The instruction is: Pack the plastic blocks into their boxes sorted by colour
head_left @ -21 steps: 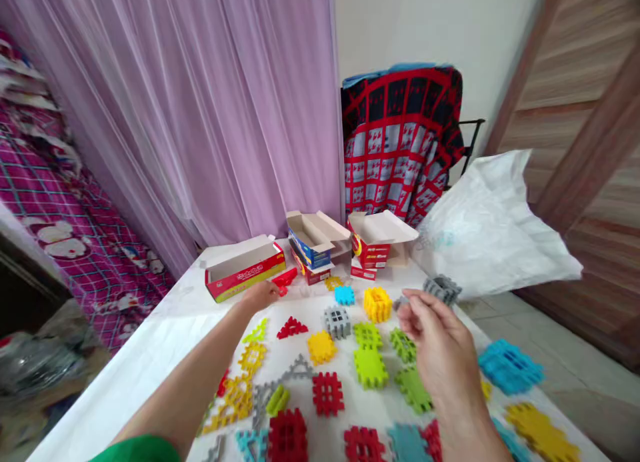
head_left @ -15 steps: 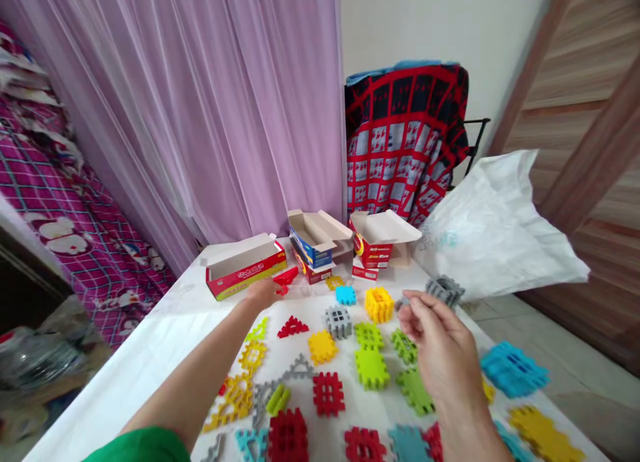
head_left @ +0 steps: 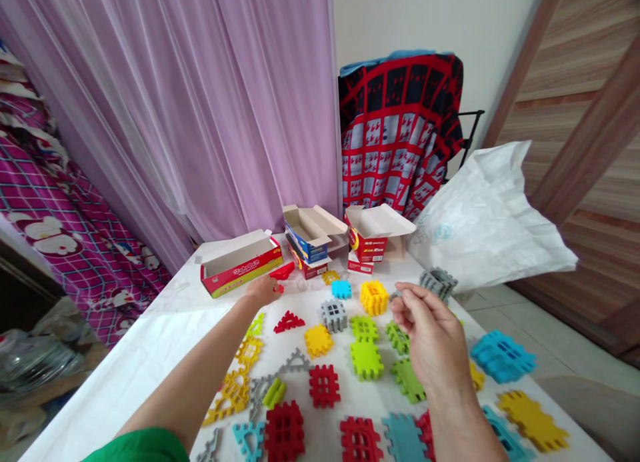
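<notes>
At the far left of the table, my left hand (head_left: 263, 291) reaches to red plastic pieces (head_left: 283, 271) beside a long box. Its fingertips are mostly hidden, and whether they grip a piece cannot be seen. My right hand (head_left: 425, 325) hovers over the right side, thumb and forefinger pinched together. A bit of grey shows by those fingertips; whether it is held is unclear. Behind this hand stands a stack of grey building tiles (head_left: 438, 283). To its left are a yellow tile stack (head_left: 374, 298), a grey tile stack (head_left: 334, 315) and green tiles (head_left: 367, 360).
A red and yellow open box (head_left: 243, 269), a blue open box (head_left: 310, 242) and a red open box (head_left: 367, 245) line the back. A white bag (head_left: 493, 229) leans at the right edge. Red tiles (head_left: 324, 385), blue tiles (head_left: 503, 357) and yellow triangle pieces (head_left: 233, 392) cover the front.
The view has shifted slightly, so everything appears a little further left and higher. My left hand now covers part of the red pieces. My right hand keeps its pinched pose.
</notes>
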### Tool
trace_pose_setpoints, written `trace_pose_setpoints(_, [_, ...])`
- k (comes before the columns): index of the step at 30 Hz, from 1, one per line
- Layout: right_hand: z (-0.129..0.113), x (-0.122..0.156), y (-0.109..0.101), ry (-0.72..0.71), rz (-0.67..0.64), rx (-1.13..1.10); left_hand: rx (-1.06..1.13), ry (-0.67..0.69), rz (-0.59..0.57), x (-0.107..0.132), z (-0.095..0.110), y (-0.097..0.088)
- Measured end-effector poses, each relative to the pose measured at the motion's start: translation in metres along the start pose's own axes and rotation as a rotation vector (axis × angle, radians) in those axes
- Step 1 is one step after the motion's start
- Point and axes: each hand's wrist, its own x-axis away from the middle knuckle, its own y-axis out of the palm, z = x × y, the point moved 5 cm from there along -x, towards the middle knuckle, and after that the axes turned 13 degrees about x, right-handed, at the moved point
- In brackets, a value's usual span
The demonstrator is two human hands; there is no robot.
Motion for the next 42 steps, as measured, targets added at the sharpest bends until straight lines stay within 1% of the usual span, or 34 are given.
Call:
trace_pose_setpoints(4, [-0.001, 0.001, -0.001, 0.003, 0.005, -0.001, 0.059, -0.015, -0.034, -0.004, -0.008, 0.002])
trace_pose_setpoints(8, [-0.001, 0.0, -0.001, -0.014, 0.004, 0.008, 0.086, -0.042, -0.011, -0.009, -0.014, 0.003])
trace_pose_setpoints(14, [0.002, -0.003, -0.001, -0.033, -0.012, 0.001, 0.127, -0.078, -0.052, -0.017, -0.013, 0.004])
trace_pose_setpoints(17, [0.003, -0.003, -0.003, -0.025, -0.015, -0.01, 0.166, -0.098, -0.07, -0.017, -0.016, -0.001])
trace_pose_setpoints(20, [0.004, -0.004, -0.005, -0.013, -0.011, -0.01, 0.225, -0.11, -0.095, -0.008, -0.029, -0.012])
trace_pose_setpoints(24, [0.003, -0.003, -0.003, -0.02, -0.02, -0.003, 0.308, -0.138, -0.15, 0.011, -0.057, -0.028])
trace_pose_setpoints(26, [0.003, -0.002, 0.0, -0.022, -0.029, 0.003, 0.325, -0.162, -0.175, 0.02, -0.067, -0.03])
trace_pose_setpoints(28, [0.002, -0.001, 0.002, -0.024, -0.037, 0.008, 0.326, -0.182, -0.186, 0.025, -0.073, -0.028])
trace_pose_setpoints(31, [0.002, 0.0, 0.002, -0.032, -0.036, 0.012, 0.309, -0.2, -0.175, 0.025, -0.075, -0.02])
trace_pose_setpoints(35, [0.004, -0.001, 0.0, -0.025, -0.024, 0.016, 0.275, -0.207, -0.162, 0.017, -0.075, -0.012])
trace_pose_setpoints(38, [0.004, -0.001, 0.0, -0.031, -0.024, 0.022, 0.248, -0.194, -0.139, 0.014, -0.075, -0.013])
trace_pose_setpoints(42, [0.004, -0.002, 0.0, -0.037, -0.026, 0.02, 0.225, -0.176, -0.086, 0.017, -0.071, -0.02])
